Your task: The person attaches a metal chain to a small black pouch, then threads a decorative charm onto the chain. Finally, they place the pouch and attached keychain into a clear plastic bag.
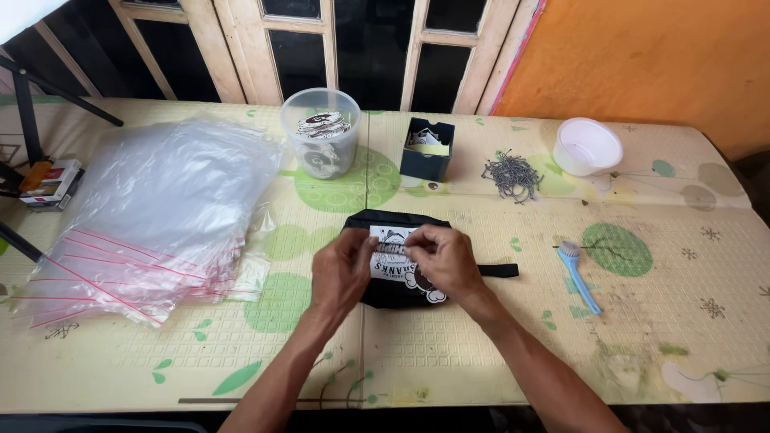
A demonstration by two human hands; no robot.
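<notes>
While hands (pixel 393 261) pinch pouch (pixel 401 261), tub (pixel 321 132) holds discs (pixel 323 124).

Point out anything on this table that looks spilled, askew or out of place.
Small metal pins lie in a loose heap on the mat beside the white bowl, not in any container. The stack of clear bags is fanned out unevenly.

Plastic bags (pixel 152 216), brush (pixel 577 274), white bowl (pixel 588 146)

Two bare forearms enter from the lower edge, each ending in an uncovered hand: the left hand (pixel 343 269) and the right hand (pixel 446 261). No sleeve, glove, watch or ring shows on either. Both forearms are lean, narrowing at the wrist, with knuckles and tendons plainly marked on both.
</notes>
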